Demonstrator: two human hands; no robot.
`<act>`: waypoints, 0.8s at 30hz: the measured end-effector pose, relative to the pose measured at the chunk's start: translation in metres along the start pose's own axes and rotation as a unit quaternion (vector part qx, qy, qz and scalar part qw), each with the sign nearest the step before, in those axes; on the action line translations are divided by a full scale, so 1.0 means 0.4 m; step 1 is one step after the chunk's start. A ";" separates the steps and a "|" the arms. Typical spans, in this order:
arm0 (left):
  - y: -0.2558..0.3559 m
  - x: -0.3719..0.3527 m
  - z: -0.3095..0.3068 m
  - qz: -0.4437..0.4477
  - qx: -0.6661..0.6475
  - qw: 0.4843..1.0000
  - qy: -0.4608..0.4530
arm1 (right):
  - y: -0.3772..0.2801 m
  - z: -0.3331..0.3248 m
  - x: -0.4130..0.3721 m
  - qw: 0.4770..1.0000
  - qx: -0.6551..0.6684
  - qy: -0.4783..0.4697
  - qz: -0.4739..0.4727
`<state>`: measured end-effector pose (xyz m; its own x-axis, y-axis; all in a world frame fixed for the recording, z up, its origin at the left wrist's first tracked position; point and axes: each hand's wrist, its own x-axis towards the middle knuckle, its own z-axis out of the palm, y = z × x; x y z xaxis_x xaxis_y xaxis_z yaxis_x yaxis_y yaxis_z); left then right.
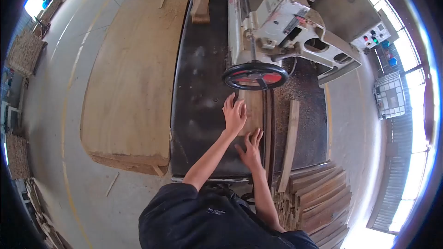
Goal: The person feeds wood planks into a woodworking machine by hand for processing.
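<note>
A wooden board (254, 110) lies flat on the dark machine table (198, 106), its far end passing beneath the black handwheel (255, 76). Against the board's left edge rests my left hand (235, 114), fingers spread and slightly curled, gripping nothing. My right hand (251, 150) is at the board's near end, fingers apart, with fingertips at the wood. Along the board's right side runs a dark fence rail (269, 129). Whatever cuts the wood is hidden by the machine and the wheel.
A narrow wood strip (290, 138) lies right of the rail amid sawdust. Stacked boards (323, 193) stand at the lower right. A large plywood-topped stack (131, 78) adjoins the table's left. Another wood piece (202, 2) lies farther up. The machine body (281, 18) blocks the top.
</note>
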<state>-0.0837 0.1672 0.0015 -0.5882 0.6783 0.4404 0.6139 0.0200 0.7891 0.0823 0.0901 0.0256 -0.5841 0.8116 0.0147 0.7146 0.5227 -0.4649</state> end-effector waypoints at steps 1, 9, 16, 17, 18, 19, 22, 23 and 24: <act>-0.010 0.044 -0.024 -0.002 0.003 1.000 -0.002 | -0.006 -0.013 0.025 1.000 0.016 -0.008 0.008; -0.168 0.406 -0.293 -0.102 0.281 0.952 0.074 | 0.020 -0.034 0.245 0.998 0.051 -0.033 0.029; -0.089 0.219 -0.506 -0.311 0.054 0.937 -0.147 | 0.004 -0.084 0.318 0.973 0.198 -0.025 0.115; -0.078 0.171 -0.552 -0.347 -0.223 0.903 -0.122 | -0.013 -0.074 0.285 0.970 0.210 -0.026 0.118; -0.064 0.104 -0.589 -0.350 -0.213 0.904 -0.125 | -0.021 -0.057 0.236 0.960 0.249 -0.073 0.108; -0.046 0.031 -0.619 -0.355 -0.505 0.772 -0.154 | -0.026 -0.045 0.186 0.946 0.284 -0.119 0.095; 0.045 -0.176 -0.660 -0.406 -0.736 0.536 -0.083 | -0.042 0.051 -0.014 0.966 0.224 -0.129 0.012; 0.066 -0.236 -0.669 -0.406 -0.734 0.539 -0.084 | -0.041 0.076 -0.076 0.977 0.155 -0.140 -0.049; 0.078 -0.291 -0.673 -0.394 -0.731 0.542 -0.128 | -0.059 0.068 -0.141 0.977 0.158 -0.137 -0.049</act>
<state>-0.1379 -0.1091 0.0901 -0.1579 0.9654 -0.2075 -0.9585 -0.0993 0.2673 0.0880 0.0252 0.0118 -0.7551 0.6394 -0.1448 0.5214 0.4518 -0.7239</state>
